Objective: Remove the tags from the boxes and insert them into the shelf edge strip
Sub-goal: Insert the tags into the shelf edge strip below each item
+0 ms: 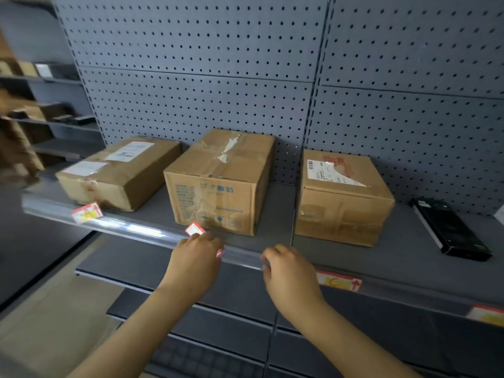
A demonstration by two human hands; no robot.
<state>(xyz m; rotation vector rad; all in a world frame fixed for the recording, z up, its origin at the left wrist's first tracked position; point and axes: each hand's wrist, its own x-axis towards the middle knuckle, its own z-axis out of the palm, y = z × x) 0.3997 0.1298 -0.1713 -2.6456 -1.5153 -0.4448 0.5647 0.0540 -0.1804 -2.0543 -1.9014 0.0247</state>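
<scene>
Three cardboard boxes stand on the grey shelf: a flat left box (120,173), a taller middle box (218,184) and a right box (341,197). A clear edge strip (136,230) runs along the shelf front. My left hand (196,255) pinches a red-and-white tag (194,229) at the strip, just below the middle box. My right hand (289,268) grips the strip's end a little to the right. Another tag (87,212) sits tilted at the strip under the left box. Two more tags (339,281) (488,315) sit in the strip to the right.
A black flat device (450,227) lies at the shelf's right end. A grey pegboard wall (218,77) backs the shelf. Lower shelves (191,309) jut out beneath my arms. Other shelving with boxes (41,113) stands at the far left.
</scene>
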